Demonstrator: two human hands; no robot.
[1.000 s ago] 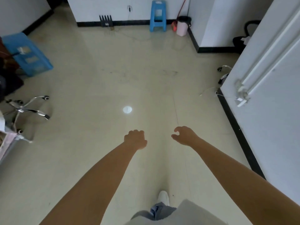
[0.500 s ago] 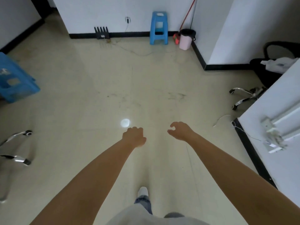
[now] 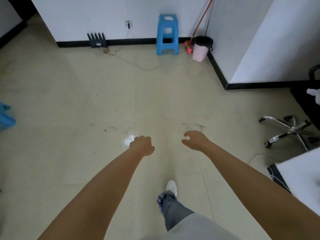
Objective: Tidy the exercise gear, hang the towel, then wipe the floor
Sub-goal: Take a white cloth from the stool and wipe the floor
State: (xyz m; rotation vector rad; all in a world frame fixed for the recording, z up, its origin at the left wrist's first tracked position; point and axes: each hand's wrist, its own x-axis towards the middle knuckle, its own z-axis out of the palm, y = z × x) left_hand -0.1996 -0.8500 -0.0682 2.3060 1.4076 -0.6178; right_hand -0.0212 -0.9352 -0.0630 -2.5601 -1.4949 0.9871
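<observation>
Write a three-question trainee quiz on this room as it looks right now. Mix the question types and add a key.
1. True or false: the left hand holds a towel.
2. What stands immediately right of the blue stool against the wall? A) a red-handled mop and a pink bin B) a ladder C) a cardboard box
3. Fill in: the chrome base of an office ____ shows to the right of the right hand.

Key: 1 false, both hands are free; 2 A; 3 chair.

Office room, swivel chair base point(image 3: 292, 130), router point(image 3: 96, 39)
</observation>
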